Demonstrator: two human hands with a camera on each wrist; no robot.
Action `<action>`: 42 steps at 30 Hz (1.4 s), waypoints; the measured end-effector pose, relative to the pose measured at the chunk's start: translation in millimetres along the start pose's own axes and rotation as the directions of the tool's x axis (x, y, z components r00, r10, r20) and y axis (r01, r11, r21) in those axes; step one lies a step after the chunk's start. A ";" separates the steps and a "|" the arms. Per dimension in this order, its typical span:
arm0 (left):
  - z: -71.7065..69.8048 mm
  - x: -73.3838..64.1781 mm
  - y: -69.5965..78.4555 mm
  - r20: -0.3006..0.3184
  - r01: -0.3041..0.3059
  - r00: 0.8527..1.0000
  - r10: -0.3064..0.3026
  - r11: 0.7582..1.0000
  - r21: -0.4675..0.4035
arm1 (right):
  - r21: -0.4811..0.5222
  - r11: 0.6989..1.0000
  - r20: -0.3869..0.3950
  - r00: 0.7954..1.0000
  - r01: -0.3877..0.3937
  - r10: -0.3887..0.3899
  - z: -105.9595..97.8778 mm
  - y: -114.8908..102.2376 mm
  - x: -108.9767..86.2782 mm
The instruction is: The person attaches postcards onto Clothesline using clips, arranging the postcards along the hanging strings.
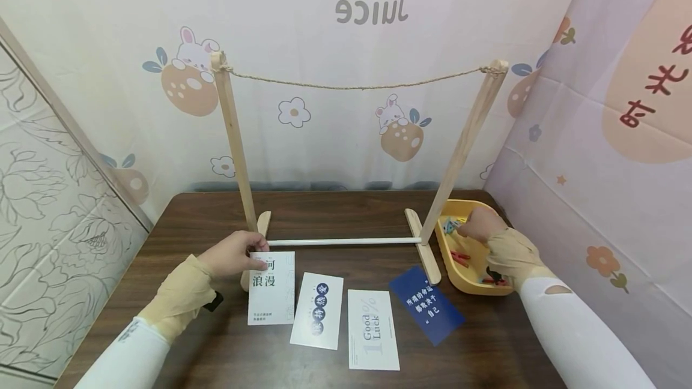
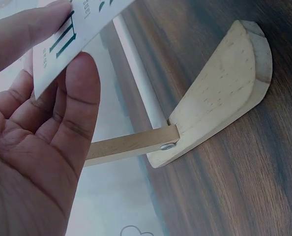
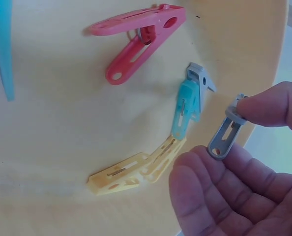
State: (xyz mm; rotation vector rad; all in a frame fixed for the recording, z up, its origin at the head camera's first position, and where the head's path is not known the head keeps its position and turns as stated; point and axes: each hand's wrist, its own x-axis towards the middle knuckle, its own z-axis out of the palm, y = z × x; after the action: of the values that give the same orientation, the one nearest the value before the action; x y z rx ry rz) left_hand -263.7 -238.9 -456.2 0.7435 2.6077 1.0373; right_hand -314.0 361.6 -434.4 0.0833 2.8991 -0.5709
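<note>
My left hand (image 1: pixel 232 254) pinches the upper left corner of a white card (image 1: pixel 272 302) with dark green characters, thumb on its printed face. In the left wrist view, the fingers sit behind the card edge. Over the yellow basket (image 1: pixel 478 257), my right hand (image 1: pixel 483 224) reaches in. A small grey clothes peg (image 3: pixel 225 135) is held between its thumb and fingers in the right wrist view. Lying below are a red clothes peg (image 3: pixel 124 65), a turquoise one (image 3: pixel 189 91) and yellow ones (image 3: pixel 116 178).
Three more cards lie on the brown table: white with dark circles (image 1: pixel 316 311), white "Good Luck" (image 1: pixel 373 329) and blue (image 1: pixel 427 305). Behind them stands a wooden frame (image 1: pixel 235 143) with a twine line (image 1: pixel 362 87) across its top and a white rod (image 1: pixel 346 242) low down.
</note>
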 end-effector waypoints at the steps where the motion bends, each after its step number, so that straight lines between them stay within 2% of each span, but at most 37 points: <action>1: -0.6 -0.5 0.2 0.000 0.003 1.000 -0.003 1.000 -0.007 | -0.007 1.000 -0.003 1.000 0.004 -0.004 -0.4 -0.4 -0.2; 8: -4.8 -1.8 0.5 0.009 -0.003 1.000 0.004 0.999 -0.043 | 0.006 0.999 -0.042 0.998 0.038 -0.037 -3.7 -7.0 -3.6; 19: -5.9 -1.8 0.3 0.039 -0.009 0.999 0.013 0.995 -0.104 | 0.005 0.999 -0.085 0.996 0.043 -0.042 -8.2 -11.7 -9.6; 31: -8.4 -1.9 3.9 -0.030 -0.074 0.997 0.070 0.988 -0.133 | -0.005 0.996 -0.144 0.985 0.092 -0.092 -10.9 -12.0 -14.4; 42: -10.5 -1.6 10.5 -0.098 -0.078 0.993 0.065 0.989 -0.129 | 0.007 0.994 -0.141 0.984 0.114 -0.111 -14.1 -11.2 -14.2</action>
State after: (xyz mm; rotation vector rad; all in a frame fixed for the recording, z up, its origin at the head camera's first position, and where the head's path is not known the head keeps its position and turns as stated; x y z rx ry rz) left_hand -262.6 -239.3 -441.3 0.7793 2.5744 1.2823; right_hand -303.5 356.3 -414.7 -0.0405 3.0520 -0.6298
